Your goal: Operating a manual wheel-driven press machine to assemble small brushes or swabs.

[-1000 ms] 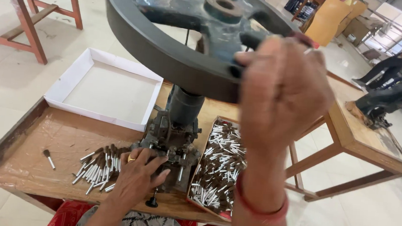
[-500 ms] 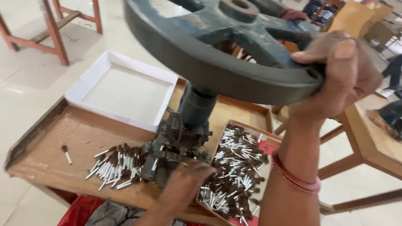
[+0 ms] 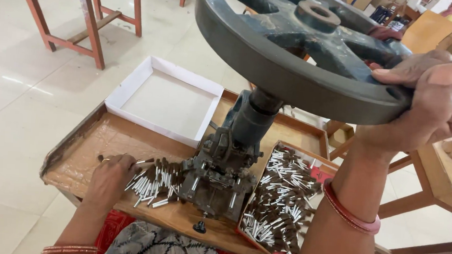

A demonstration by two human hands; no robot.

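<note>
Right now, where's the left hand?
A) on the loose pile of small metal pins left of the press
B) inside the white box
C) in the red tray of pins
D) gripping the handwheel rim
A: the left hand rests on the loose pin pile left of the press base; the right hand grips the handwheel.

A shallow white tray [image 3: 165, 99] is sitting on the back left of the wooden worktop [image 3: 84, 149], its inside bare. Red-painted bench frames [image 3: 82, 19] are standing on the pale tiled floor [image 3: 11, 91] behind it. Another wooden table [image 3: 444, 185] is standing off to the right, and tan cardboard boxes [image 3: 429, 27] are sitting far back at the upper right.
</note>
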